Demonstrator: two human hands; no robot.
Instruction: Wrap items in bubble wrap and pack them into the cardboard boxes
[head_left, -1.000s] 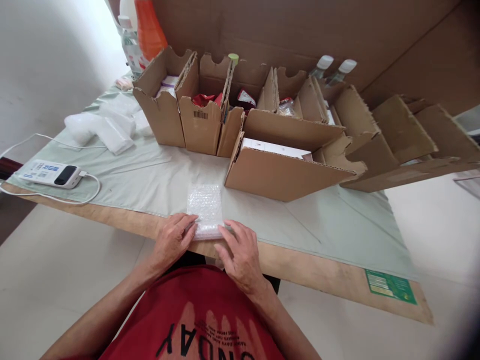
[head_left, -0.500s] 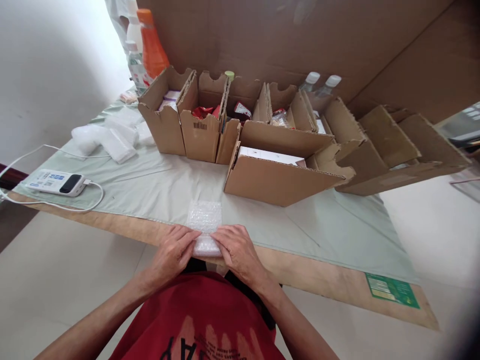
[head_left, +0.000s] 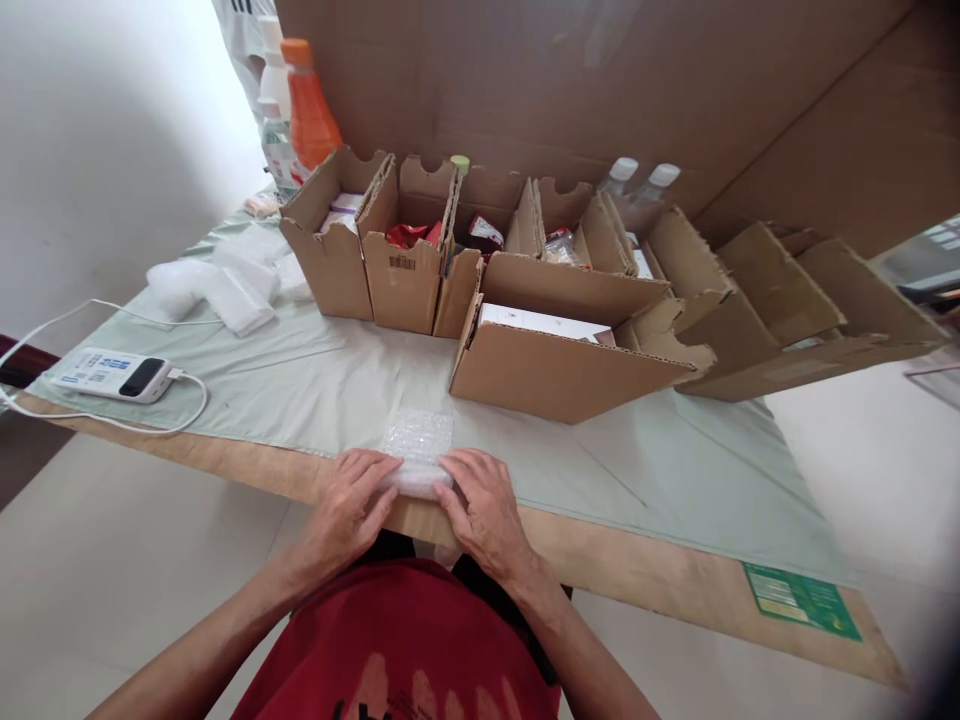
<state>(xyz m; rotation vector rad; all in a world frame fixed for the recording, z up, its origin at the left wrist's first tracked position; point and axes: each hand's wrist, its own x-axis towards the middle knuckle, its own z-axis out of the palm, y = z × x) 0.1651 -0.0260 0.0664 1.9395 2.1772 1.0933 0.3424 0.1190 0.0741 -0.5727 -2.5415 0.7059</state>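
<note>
Your right hand has shifted from over the bubble wrap out to its right end, and the thick near fold sits a little farther from the table edge, with less flat sheet beyond it.

Use the cloth-covered table as your backing: the wrap lies at its near edge, at twelve o'clock from your red shirt. Your left hand pinches the nine o'clock end and your right the three o'clock end, fingers on top, thumbs on the near side; the left fingers lie close together, the right slightly spread. Turn both ends evenly towards twelve, keep the side edges lined up, and press lightly so the bubbles survive.

For writing, take the wrap as the clock's centre. Your shirt's dark letters, at six, are cut off by the frame. Near four, a green label has pale print too small to read. Between nine and ten, the white power bank bears blue characters, blurred. Smallest is a barcode at twelve, on a cardboard file box; its digits are illegible. No brand can be made out.
</note>
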